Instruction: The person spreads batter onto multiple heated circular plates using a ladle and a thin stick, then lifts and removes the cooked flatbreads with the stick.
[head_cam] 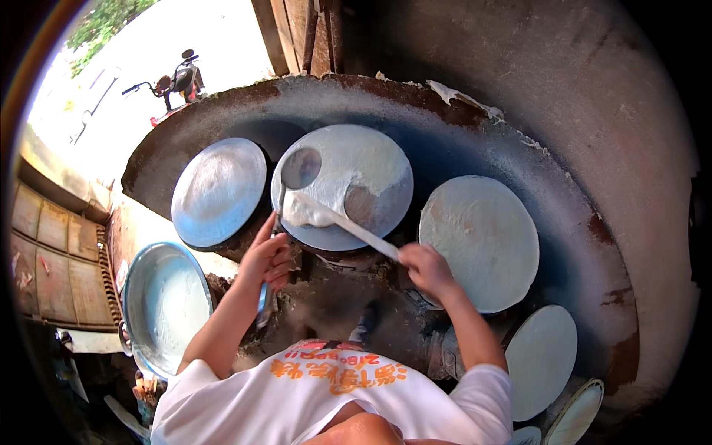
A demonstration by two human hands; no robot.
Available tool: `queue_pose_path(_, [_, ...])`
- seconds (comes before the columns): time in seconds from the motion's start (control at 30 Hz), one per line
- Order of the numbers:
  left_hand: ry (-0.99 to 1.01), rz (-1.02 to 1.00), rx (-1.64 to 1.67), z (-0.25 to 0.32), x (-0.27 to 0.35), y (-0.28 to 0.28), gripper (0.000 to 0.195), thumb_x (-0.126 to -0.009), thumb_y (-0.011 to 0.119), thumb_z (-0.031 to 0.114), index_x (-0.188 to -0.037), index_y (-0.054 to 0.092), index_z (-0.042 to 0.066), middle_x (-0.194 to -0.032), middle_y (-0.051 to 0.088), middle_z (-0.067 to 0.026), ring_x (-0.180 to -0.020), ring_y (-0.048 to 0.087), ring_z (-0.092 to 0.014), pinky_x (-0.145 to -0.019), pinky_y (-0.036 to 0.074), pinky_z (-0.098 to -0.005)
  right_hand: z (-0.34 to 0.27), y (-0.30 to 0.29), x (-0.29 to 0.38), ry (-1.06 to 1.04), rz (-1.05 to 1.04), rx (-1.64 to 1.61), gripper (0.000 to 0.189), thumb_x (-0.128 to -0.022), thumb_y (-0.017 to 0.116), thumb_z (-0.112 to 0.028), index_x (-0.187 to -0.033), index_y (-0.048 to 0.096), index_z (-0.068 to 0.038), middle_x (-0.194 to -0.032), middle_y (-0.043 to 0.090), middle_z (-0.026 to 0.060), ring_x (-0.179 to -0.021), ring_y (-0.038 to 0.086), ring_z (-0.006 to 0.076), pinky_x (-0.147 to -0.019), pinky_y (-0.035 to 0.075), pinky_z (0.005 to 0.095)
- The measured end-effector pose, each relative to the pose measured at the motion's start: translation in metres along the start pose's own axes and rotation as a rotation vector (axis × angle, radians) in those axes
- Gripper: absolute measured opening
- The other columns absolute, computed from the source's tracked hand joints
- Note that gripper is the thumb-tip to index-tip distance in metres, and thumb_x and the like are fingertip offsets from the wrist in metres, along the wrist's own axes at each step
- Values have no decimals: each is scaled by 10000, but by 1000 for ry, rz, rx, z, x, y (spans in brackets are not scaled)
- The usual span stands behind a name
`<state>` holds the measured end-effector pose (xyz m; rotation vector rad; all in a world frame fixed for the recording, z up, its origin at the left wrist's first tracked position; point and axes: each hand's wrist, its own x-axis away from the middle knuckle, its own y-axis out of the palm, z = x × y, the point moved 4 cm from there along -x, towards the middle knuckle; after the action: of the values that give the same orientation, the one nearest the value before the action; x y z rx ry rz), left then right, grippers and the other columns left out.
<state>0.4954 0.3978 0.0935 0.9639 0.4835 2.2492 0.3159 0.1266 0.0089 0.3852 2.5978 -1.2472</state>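
My left hand (pixel 266 260) grips the handle of a round metal ladle (pixel 301 168), whose head lies over the left part of the middle round griddle (pixel 328 238). In my right hand (pixel 427 268) is a long pale scraper or paddle (pixel 364 231). Its far end reaches into a lump of wet white batter (pixel 305 211) near the griddle's front left edge. A thin layer of batter (pixel 367 153) covers much of the griddle, with a bare round patch (pixel 361 204) at its right front.
Another round griddle (pixel 219 192) stands to the left, and one covered with a pale sheet (pixel 479 245) to the right. A large metal basin (pixel 132 283) with white liquid is at lower left. More round pale discs (pixel 542 361) are at lower right. A curved, stained rim (pixel 345 86) runs behind.
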Motion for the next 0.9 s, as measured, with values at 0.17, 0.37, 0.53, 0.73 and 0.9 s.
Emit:
queue_pose_path(0.17, [101, -205, 173, 53, 24, 8, 487, -998, 393, 219, -1435, 241, 373, -614, 358, 2, -339, 304, -65, -291, 286, -222, -77, 117, 16, 482, 413, -756, 364, -749, 629, 70, -1085, 556, -49, -982, 640, 71, -818, 588, 112, -635, 479, 230])
queue_pose_path(0.37, [82, -675, 609, 75, 60, -68, 382, -1037, 223, 237, -1396, 351, 256, -615, 317, 5, -348, 360, -86, -329, 322, -228, -136, 326, -132, 787, 507, -1240, 223, -946, 511, -194, -1149, 445, -128, -755, 609, 60, -421, 465, 88, -345, 352, 240])
queue_pose_path(0.53, [89, -481, 433, 88, 82, -84, 475, -1014, 338, 201, -1446, 209, 351, -651, 344, 9, -342, 329, -41, -292, 321, -185, -163, 314, -58, 884, 795, -1309, 282, -958, 522, -238, -1211, 401, -221, -697, 443, -5, -437, 338, 51, -366, 285, 200])
queue_pose_path(0.73, [100, -494, 355, 91, 98, -90, 517, -1004, 373, 194, -1456, 181, 355, -628, 345, 19, -336, 311, -37, -291, 305, -190, -156, 268, -52, 993, 998, -1278, 237, -953, 532, -245, -1173, 448, -230, -715, 463, -1, -448, 361, 65, -374, 299, 211])
queue_pose_path(0.9, [154, -386, 156, 90, 99, -85, 541, -991, 396, 153, -1462, 194, 325, -609, 336, 18, -339, 299, -38, -288, 287, -198, -169, 286, -46, 874, 764, -934, 170, -967, 492, -200, -1132, 469, -169, -680, 506, 28, -421, 406, 84, -350, 318, 230])
